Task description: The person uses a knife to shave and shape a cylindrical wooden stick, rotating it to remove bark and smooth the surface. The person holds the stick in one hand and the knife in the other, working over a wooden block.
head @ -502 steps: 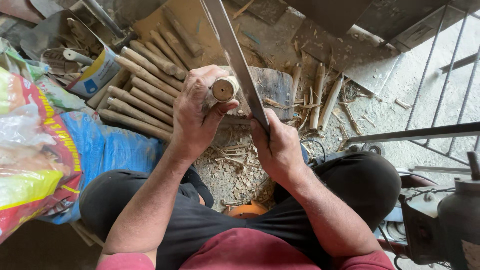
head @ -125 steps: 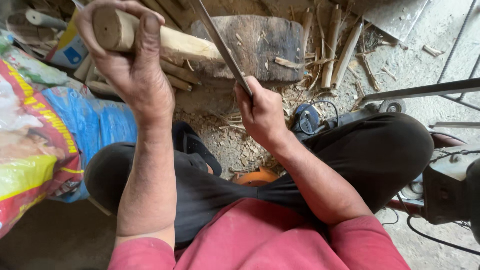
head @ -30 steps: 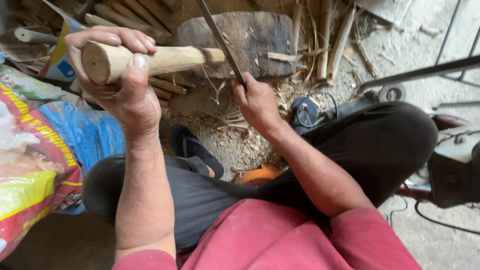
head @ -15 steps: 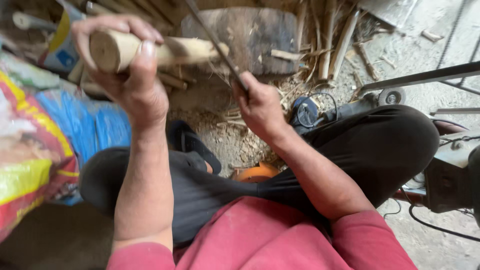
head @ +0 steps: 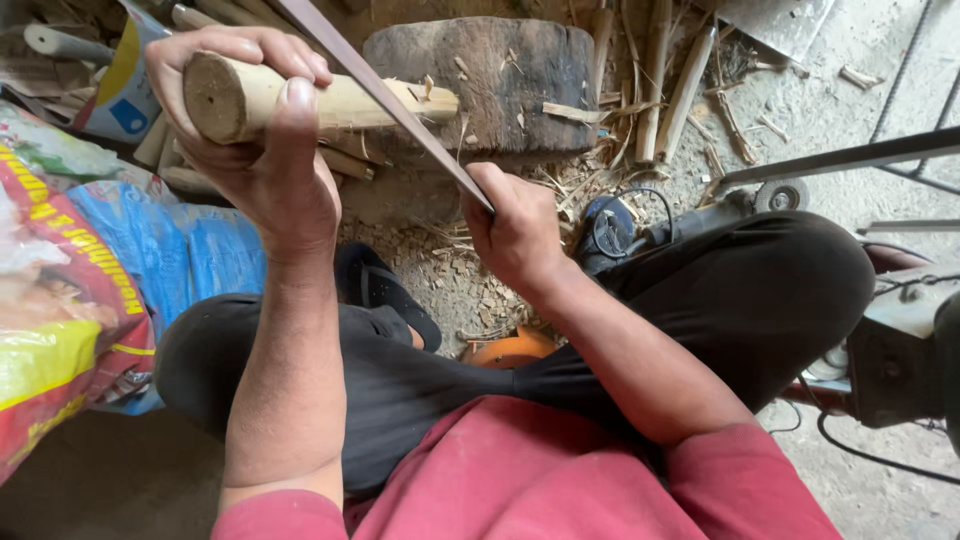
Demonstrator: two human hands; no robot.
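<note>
My left hand [head: 262,150] grips a pale, peeled wooden stick [head: 330,97] near its cut end and holds it level, its far tip resting on a dark wooden chopping block [head: 510,70]. My right hand [head: 515,225] is closed around the handle of a long flat blade [head: 385,95]. The blade runs up to the left and lies across the stick's upper side. Thin shavings curl off the stick near its tip.
Several peeled sticks [head: 190,160] lie behind my left hand. Split strips [head: 675,85] lean right of the block. Wood chips [head: 450,275] cover the ground. Coloured plastic sacks [head: 70,290] lie at left, an angle grinder [head: 620,225] by my knee, a metal frame [head: 850,160] at right.
The blade has shifted left along the stick, and the stick sits slightly lower against the block. Both hands keep their grips.
</note>
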